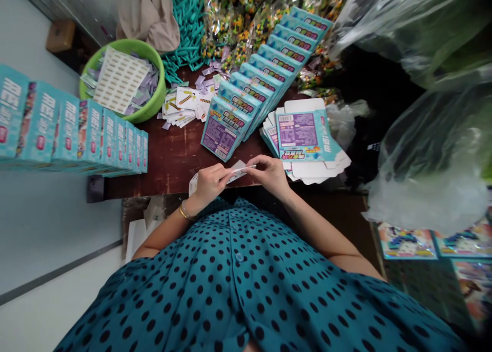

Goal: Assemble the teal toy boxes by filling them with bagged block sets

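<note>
Over the front edge of the brown table, both hands hold a thin white paper sheet (239, 168) between fingertips. My left hand (210, 182) pinches its left part, and another part of the sheet pokes out behind the wrist side. My right hand (270, 173) pinches the right end with thumb and index finger. What is printed on the sheet is too small to make out. Just beyond the hands stands a slanted row of blue-and-purple printed boxes (225, 129). Close to my right hand lies a stack of flattened cartons (302, 131).
A green basin (159, 93) holds small purple packets and a sticker sheet (121, 80). Printed cards (187, 98), teal plastic pieces (188, 24) and bags of colourful bits (246, 14) lie behind. More boxes (69, 126) line the left; clear plastic bags (426, 162) hang right.
</note>
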Demonstrator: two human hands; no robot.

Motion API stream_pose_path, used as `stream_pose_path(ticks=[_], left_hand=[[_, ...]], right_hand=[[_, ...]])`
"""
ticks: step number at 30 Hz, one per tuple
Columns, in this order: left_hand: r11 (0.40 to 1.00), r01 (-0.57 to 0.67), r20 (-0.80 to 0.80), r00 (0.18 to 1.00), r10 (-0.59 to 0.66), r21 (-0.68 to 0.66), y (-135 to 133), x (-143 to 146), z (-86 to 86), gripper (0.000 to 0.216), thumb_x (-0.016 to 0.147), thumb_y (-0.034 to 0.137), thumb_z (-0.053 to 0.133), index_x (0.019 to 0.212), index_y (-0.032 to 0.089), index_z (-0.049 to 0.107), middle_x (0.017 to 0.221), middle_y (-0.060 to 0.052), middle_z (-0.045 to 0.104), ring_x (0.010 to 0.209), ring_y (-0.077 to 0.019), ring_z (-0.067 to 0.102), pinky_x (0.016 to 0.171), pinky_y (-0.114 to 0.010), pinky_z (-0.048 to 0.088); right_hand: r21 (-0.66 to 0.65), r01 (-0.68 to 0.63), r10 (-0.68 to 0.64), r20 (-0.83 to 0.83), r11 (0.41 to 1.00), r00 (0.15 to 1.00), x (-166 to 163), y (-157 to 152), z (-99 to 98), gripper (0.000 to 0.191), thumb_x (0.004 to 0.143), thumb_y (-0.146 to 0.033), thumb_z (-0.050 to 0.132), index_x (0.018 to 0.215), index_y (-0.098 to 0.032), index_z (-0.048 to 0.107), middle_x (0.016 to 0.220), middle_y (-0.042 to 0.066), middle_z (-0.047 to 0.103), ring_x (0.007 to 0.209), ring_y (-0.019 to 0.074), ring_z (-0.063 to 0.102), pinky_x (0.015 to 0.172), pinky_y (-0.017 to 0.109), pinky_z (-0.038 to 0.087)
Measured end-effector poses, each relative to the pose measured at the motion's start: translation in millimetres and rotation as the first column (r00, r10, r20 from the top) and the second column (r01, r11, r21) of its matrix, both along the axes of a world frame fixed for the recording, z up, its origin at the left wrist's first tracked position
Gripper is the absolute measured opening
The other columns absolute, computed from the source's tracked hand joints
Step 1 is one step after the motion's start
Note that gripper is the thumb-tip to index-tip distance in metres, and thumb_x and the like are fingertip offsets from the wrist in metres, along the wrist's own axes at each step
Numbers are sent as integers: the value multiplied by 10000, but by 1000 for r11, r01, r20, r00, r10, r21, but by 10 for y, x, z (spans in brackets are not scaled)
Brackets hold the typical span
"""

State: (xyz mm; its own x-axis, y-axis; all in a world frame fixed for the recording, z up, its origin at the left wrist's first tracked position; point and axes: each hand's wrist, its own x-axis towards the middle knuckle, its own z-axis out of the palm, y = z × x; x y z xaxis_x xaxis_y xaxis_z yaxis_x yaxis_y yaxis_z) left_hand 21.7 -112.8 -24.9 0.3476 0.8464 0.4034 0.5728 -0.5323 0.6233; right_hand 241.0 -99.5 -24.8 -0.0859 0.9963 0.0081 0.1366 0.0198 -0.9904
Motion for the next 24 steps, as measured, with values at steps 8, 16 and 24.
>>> stream_pose_path(ticks=[8,16,24], left_hand=[[1000,-13,122,992,17,-27,-45,47,61,213,969,292,682,1140,207,777,833,-27,749,686,-110,648,642,-228,479],[990,29,190,982,-2,-141,-89,24,51,166,967,253,672,1044,216,815,819,-34,780,658,-117,672,612,-230,494],[942,-3,241,966,88,-336,-77,30,79,148,919,283,707,861,207,820,807,-32,800,661,-146,699,640,-250,527]], right_hand=[[-277,-103,26,-270,955,963,-41,6,152,372,604,-454,935,727,-206,688,715,-12,671,594,135,601,524,265,537],[-365,-72,-19,-240,928,971,-47,-21,68,362,562,-457,949,715,-194,753,721,25,724,598,162,642,508,284,571],[-372,-59,-45,-264,926,963,-90,-42,-72,341,576,-454,911,700,-183,747,681,14,717,574,129,594,479,224,447]])
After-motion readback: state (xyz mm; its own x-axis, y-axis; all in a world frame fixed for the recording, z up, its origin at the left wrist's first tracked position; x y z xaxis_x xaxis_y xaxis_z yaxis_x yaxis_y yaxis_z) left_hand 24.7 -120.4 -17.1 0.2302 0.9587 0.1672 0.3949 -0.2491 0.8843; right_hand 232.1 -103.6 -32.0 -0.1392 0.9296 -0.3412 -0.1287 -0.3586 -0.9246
